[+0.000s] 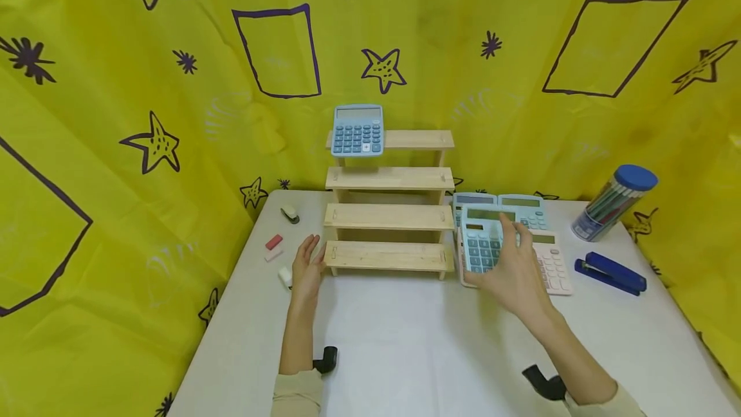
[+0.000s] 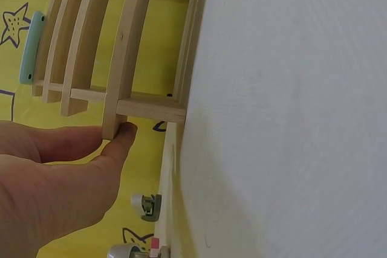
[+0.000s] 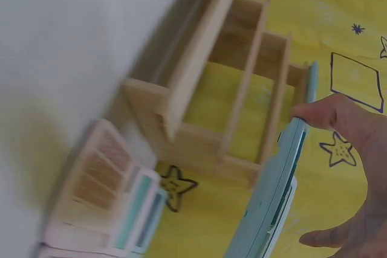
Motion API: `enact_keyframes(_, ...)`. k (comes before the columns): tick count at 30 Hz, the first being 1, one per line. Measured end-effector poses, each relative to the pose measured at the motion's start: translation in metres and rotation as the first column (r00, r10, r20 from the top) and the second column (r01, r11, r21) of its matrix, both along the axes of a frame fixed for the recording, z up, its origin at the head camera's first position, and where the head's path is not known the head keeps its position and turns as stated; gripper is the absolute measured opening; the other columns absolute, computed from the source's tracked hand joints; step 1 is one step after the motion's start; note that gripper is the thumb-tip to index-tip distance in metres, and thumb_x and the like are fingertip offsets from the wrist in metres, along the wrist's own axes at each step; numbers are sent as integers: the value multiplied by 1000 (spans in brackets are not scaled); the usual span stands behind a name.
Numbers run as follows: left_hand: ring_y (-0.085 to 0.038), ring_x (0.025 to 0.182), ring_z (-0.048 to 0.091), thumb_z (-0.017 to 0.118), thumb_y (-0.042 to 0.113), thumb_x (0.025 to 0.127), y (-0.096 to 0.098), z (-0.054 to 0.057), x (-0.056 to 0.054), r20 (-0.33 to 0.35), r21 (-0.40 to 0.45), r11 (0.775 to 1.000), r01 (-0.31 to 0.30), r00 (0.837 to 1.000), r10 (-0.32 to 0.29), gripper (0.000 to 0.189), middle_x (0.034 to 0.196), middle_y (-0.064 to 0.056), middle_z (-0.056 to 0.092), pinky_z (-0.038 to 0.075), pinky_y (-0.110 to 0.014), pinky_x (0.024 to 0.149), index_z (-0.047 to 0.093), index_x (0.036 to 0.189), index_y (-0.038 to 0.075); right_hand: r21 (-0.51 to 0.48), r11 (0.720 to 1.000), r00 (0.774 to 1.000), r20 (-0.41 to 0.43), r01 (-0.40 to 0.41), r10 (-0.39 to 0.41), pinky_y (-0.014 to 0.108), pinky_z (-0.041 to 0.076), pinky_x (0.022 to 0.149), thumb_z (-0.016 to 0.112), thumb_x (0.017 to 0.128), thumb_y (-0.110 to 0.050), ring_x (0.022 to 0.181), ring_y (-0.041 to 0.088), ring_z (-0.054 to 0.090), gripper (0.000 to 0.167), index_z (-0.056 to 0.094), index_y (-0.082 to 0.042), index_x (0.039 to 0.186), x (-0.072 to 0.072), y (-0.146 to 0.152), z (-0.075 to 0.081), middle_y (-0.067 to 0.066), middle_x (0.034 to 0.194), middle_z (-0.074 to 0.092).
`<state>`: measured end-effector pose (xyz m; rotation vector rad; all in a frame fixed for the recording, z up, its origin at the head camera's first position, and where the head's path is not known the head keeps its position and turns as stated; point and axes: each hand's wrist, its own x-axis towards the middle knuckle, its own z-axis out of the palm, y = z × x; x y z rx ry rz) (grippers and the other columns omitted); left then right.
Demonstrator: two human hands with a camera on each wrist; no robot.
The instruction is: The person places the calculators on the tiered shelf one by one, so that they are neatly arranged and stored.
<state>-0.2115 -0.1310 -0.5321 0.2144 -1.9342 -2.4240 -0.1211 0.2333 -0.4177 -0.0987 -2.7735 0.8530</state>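
A blue calculator [image 1: 482,246] is held in my right hand [image 1: 515,269], gripped between thumb and fingers above other calculators. Seen edge-on in the right wrist view, the same calculator [image 3: 272,191] is tilted, with the right hand [image 3: 357,167] at its edge. My left hand [image 1: 307,272] is at the left end of a four-tier wooden shelf [image 1: 388,256]. The left wrist view shows the thumb and a finger of that hand [image 2: 66,179] pinching the end of the lowest board. Another blue calculator [image 1: 357,130] leans on the top tier's left side.
Pink calculators [image 1: 552,269] and a further blue calculator [image 1: 532,208] lie right of the shelf. Beyond them are a blue stapler [image 1: 610,273] and a blue-lidded pencil tub [image 1: 616,201]. On the left lie erasers [image 1: 274,242] and a small stapler-like item [image 1: 290,214]. A yellow curtain [image 1: 434,18] hangs behind.
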Motion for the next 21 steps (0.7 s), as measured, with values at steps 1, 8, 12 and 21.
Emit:
enact_keyframes(1,-38,148,41,39,-23,93,0,0,0,1,0,1000,-1,1000,1,74,167,-20,30,43,-33,113,23,162,-2,-1,1000,1000,-13,-14,14,76,48,85,95,68,-29,114,64,49,129,14,0,165,-8,-2,7,44,156,19)
enact_keyframes(8,-39,149,40,38,-24,91,-3,1,1,-3,-3,1000,6,1000,-6,76,168,-20,29,48,-20,97,23,162,-2,-33,995,995,-27,-95,94,73,50,86,93,71,-28,126,64,44,128,10,-7,167,-70,-27,49,37,163,14)
enact_keyframes(12,-37,149,41,39,-23,90,-3,1,0,-1,-4,1000,-4,1000,4,77,167,-18,30,45,-24,105,24,162,0,-38,993,993,-33,-115,114,73,47,92,93,71,-30,129,64,41,128,10,-10,167,-110,-45,65,34,164,13)
enact_keyframes(21,-39,148,41,37,-26,89,0,2,-1,1,15,1000,-8,1000,8,78,167,-20,29,49,-17,91,23,162,-2,-32,997,997,-8,-76,76,74,42,99,94,72,-38,131,63,41,129,10,-13,167,-184,-74,87,29,165,17)
